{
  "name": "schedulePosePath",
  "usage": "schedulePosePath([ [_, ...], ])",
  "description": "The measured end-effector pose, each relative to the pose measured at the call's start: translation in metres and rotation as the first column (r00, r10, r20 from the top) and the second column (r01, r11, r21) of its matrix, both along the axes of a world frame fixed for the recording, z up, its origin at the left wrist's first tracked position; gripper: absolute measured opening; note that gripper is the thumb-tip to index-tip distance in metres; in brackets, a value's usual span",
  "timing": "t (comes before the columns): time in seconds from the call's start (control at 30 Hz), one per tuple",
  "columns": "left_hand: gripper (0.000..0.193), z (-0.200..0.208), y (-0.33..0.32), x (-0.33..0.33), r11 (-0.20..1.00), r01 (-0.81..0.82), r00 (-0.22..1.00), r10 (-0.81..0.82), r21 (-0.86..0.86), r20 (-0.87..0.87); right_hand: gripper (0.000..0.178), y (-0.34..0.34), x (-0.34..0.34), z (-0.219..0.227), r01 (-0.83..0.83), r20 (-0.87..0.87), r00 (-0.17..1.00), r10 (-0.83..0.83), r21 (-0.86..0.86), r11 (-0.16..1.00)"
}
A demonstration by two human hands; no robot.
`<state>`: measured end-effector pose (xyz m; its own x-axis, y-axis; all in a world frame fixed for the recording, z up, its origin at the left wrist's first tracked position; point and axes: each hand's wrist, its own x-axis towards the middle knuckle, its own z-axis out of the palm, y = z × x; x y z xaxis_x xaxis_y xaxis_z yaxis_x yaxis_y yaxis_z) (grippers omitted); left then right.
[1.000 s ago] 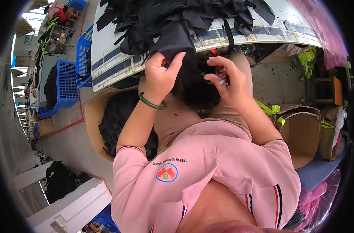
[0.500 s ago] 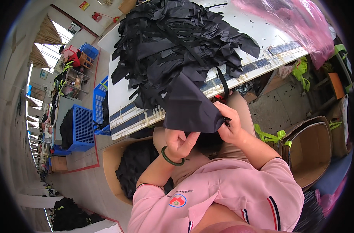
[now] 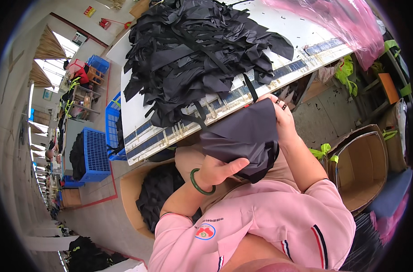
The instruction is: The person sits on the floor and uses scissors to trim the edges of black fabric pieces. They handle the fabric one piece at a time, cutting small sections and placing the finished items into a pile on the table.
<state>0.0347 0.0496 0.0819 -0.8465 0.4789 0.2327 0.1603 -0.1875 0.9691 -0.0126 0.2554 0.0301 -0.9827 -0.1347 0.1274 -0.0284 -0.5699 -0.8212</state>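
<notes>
Head view: a black fabric piece (image 3: 242, 131) is held beside the desk's (image 3: 313, 31) near edge. At its 7 o'clock, the left hand (image 3: 219, 172) grips it, thumb on top, fingers mostly hidden; at 2 o'clock, the right hand (image 3: 283, 120) curls around its edge. Outward, a black fabric pile (image 3: 193, 54) lies at 11 o'clock, a carton (image 3: 128, 199) at 8.

And we're looking steeply down from the left head camera, a wide fisheye: pink shirt (image 3: 261, 215) near, close below us, white table (image 3: 290, 27) far, floor (image 3: 95, 215) bending away left!
</notes>
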Motion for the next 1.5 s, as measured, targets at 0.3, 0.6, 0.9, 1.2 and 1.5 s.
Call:
schedulePosePath([
  [0.3, 0.027, -0.066, -0.006, -0.035, 0.861, -0.447, 0.85, 0.325, 0.243, 0.414, 0.025, -0.011, -0.017, -0.069, -0.032, 0.462, 0.887, 0.019, 0.02, 0.999],
  [0.6, 0.029, -0.081, -0.013, -0.029, 0.876, -0.448, 0.893, 0.447, 0.178, 0.045, 0.035, -0.038, -0.02, -0.037, 0.221, -0.217, 0.971, -0.105, 0.631, 0.744],
  [0.9, 0.024, -0.077, -0.048, -0.029, 0.874, -0.473, 0.879, 0.477, 0.112, -0.013, 0.017, -0.025, -0.028, -0.032, -0.229, 0.268, 0.945, 0.187, 0.134, 0.964],
  [1.2, 0.022, -0.067, -0.062, -0.03, 0.884, -0.448, 0.889, 0.456, 0.133, -0.037, 0.017, -0.032, -0.022, -0.026, -0.213, 0.241, 0.952, 0.19, 0.073, 0.974],
  [1.5, 0.022, -0.066, -0.071, -0.026, 0.881, -0.469, 0.883, 0.469, 0.065, 0.018, 0.017, -0.023, -0.015, -0.022, -0.275, 0.173, 0.951, 0.257, 0.084, 0.958],
])
